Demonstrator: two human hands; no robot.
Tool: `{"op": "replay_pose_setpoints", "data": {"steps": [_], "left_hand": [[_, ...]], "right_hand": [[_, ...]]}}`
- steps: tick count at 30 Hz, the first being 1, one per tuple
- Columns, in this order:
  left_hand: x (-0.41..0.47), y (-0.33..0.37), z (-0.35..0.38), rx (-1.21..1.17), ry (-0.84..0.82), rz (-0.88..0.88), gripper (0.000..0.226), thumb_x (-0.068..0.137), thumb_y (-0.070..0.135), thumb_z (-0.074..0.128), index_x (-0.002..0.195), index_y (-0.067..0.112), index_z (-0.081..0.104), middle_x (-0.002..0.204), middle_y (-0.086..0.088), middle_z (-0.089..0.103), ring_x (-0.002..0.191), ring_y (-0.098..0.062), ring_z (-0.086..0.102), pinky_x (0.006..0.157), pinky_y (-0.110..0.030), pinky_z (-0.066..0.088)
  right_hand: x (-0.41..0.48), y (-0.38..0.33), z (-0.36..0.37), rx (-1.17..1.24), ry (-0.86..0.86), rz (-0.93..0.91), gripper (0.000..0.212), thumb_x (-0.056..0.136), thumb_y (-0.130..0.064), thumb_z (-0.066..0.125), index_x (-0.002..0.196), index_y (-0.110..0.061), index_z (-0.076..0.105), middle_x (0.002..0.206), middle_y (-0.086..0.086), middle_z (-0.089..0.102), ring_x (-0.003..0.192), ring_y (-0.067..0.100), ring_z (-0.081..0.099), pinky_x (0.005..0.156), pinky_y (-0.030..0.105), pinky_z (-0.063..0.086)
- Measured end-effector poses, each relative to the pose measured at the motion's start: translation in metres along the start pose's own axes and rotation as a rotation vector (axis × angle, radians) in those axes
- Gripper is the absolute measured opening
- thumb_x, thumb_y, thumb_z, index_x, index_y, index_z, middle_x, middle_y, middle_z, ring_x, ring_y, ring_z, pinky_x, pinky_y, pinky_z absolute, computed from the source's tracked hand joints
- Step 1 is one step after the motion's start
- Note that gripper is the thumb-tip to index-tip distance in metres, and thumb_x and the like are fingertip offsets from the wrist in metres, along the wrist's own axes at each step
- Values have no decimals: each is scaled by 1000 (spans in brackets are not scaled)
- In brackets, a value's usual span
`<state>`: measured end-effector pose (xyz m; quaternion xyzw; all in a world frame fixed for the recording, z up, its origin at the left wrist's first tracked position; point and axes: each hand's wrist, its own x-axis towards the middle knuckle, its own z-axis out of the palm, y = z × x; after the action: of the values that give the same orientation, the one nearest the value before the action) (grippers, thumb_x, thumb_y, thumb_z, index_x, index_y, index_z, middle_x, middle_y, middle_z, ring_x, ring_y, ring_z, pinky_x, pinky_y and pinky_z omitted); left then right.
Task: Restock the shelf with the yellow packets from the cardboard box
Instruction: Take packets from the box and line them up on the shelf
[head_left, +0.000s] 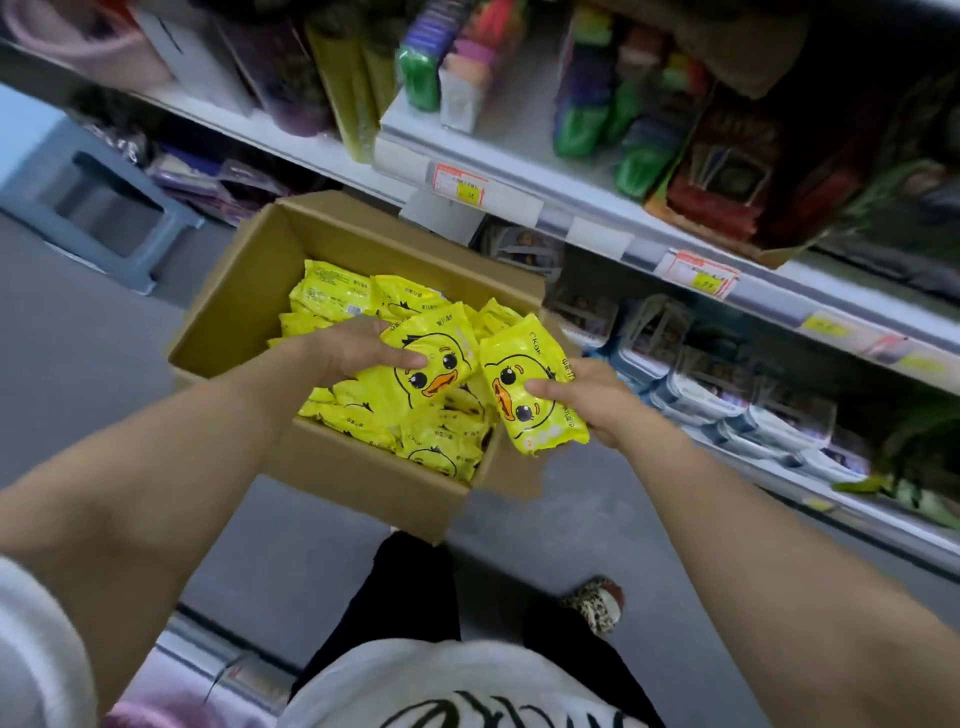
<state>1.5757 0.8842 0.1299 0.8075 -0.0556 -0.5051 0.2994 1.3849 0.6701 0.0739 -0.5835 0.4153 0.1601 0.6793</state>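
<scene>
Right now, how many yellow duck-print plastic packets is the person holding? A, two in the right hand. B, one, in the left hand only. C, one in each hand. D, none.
C: the left hand grips one yellow duck-print packet and the right hand grips a second packet beside it.

We see dim, cool indoor light. The glossy yellow duck-printed packets (431, 447) at centre are brightest and fairly sharp. The white metal shelf (639, 249) smears with motion blur, bows under the wide lens, and darkens toward the top right.
</scene>
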Motion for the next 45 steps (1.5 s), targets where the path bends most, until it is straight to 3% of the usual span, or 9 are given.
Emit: {"op": "replay_pose_setpoints", "data": {"steps": [5,8,10,14,19,28,37,41,45], "left_hand": [[-61,56,85,-10,28,161,77,76,40,80,142,20,46,145,-2,47,135,-24,41,99,-34,33],[-83,100,124,-35,-6,262,56,58,40,87,108,23,67,109,2,72,99,-16,69,87,-29,50],[-99,128,150,-45,-32,329,40,65,29,85,102,20,71,97,-4,76,84,-18,74,72,-30,56],[-123,175,186,31,-45,427,25,80,18,79,104,14,72,93,-5,76,86,-23,74,80,-35,58],[-148,231,214,155,-39,532,10,83,14,76,92,14,70,73,0,75,62,-13,71,53,-23,55],[-173,306,271,58,-186,766,29,89,21,68,118,23,63,103,-5,75,89,-23,72,76,-36,60],[-201,351,286,299,-160,800,20,87,26,71,105,15,71,88,-4,77,71,-17,73,55,-23,54],[-210,373,281,353,-159,801,27,83,28,75,106,15,70,93,-5,76,77,-20,74,58,-25,55],[-208,396,273,438,-167,753,68,61,38,89,119,11,63,108,-8,73,94,-25,71,80,-37,58]], "right_hand": [[-76,4,-91,6,63,-102,36,76,-11,84,109,-6,71,97,13,77,85,31,75,73,48,62],[-114,-4,-151,-119,116,-202,35,69,-20,91,99,-17,73,95,5,78,88,27,75,84,49,60],[-140,-10,-188,-185,161,-251,33,69,-24,90,96,-21,73,94,0,78,88,22,75,87,45,59],[-183,-23,-253,-250,249,-318,44,57,-41,93,93,-24,74,95,-4,78,90,21,75,90,45,58],[-229,-36,-300,-140,308,-415,30,74,-9,86,101,-11,72,93,7,78,86,27,75,81,48,61],[-288,-31,-365,-32,379,-539,27,78,-5,81,104,-5,72,91,11,77,75,24,73,70,39,62],[-317,-49,-397,19,443,-633,28,76,-6,83,102,-5,73,95,15,77,84,31,74,75,43,62],[-325,-61,-409,24,448,-635,26,77,-6,82,102,-7,72,93,14,77,79,28,75,71,42,62],[-327,-80,-416,-11,479,-658,24,79,-6,81,101,-8,72,83,7,78,67,19,74,55,29,58]]}}
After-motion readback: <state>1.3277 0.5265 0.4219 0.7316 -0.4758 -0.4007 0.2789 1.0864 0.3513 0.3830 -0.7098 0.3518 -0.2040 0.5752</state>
